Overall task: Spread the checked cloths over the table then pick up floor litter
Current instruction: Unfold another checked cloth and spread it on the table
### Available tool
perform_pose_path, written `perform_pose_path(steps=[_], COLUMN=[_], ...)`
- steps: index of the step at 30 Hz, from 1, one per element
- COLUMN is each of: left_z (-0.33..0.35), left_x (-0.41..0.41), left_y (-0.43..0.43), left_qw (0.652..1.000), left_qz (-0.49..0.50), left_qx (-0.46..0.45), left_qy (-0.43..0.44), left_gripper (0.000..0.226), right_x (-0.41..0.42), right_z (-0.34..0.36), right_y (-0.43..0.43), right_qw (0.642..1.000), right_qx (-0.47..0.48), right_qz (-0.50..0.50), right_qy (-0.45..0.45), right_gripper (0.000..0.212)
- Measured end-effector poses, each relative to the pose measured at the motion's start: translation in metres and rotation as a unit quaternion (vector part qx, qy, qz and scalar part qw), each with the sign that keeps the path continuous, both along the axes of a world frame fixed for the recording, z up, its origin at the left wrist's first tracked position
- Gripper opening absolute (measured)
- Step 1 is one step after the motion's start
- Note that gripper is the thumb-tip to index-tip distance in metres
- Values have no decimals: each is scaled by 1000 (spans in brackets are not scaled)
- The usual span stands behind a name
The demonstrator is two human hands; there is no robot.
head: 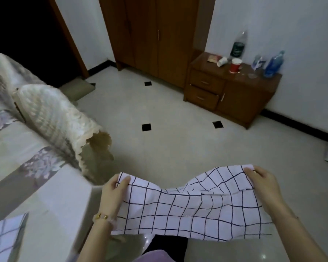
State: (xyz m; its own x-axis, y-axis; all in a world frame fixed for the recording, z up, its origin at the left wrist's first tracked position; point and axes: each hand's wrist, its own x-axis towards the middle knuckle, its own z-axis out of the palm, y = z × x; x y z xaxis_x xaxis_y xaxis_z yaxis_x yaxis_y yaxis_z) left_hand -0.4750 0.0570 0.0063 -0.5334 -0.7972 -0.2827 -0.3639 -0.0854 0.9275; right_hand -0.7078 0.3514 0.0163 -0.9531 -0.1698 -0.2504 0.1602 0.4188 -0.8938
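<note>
Lower centre of frame: white cloth with a dark blue grid pattern (193, 210), held in the air over the pale tiled floor (169, 133). The left hand (115, 190) pinches its far left corner, thumb on top and fingers curled beneath the edge. The right hand (261, 181) pinches the far right corner the same way. The far edge sags in a dip between the two hands; the fabric is rumpled right of centre, and the near edge hangs loose towards the person. A gold and pink bead bracelet (102, 217) sits on the left wrist. Lower left corner: a second white cloth with a blue grid (4, 237) lies flat on a white surface (61, 201), apart from the held cloth. Left edge: cream lace covering (51, 118) draped over a rounded shape, its scalloped hem hanging towards the floor. Upper right: low brown wooden cabinet (235, 99) against the wall, carrying a red cup (235, 65), a tipped white paper cup (222, 61), a clear bottle with a dark label (238, 47) and a blue plastic bottle (274, 63). Upper centre: brown wooden wardrobe (155, 35), doors closed.
</note>
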Motion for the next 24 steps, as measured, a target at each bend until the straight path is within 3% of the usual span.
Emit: perform_pose_path(steps=[7, 12, 19, 24], left_z=[-3, 31, 78, 103], left_x=[-173, -249, -248, -218], left_y=[-90, -178, -285, -340], left_qw=[1000, 996, 969, 919], left_qz=[19, 79, 210, 351], left_qx=[-3, -37, -108, -162], left_qy=[17, 33, 79, 83], left_gripper=[16, 17, 17, 17], right_x=[-160, -258, -323, -322], right_z=[15, 37, 61, 68], right_y=[-120, -242, -442, -605], right_qw=[998, 993, 959, 890], right_qx=[6, -19, -57, -73], right_qz=[58, 115, 277, 448], right_qy=[10, 14, 33, 36], right_gripper=[20, 18, 15, 15])
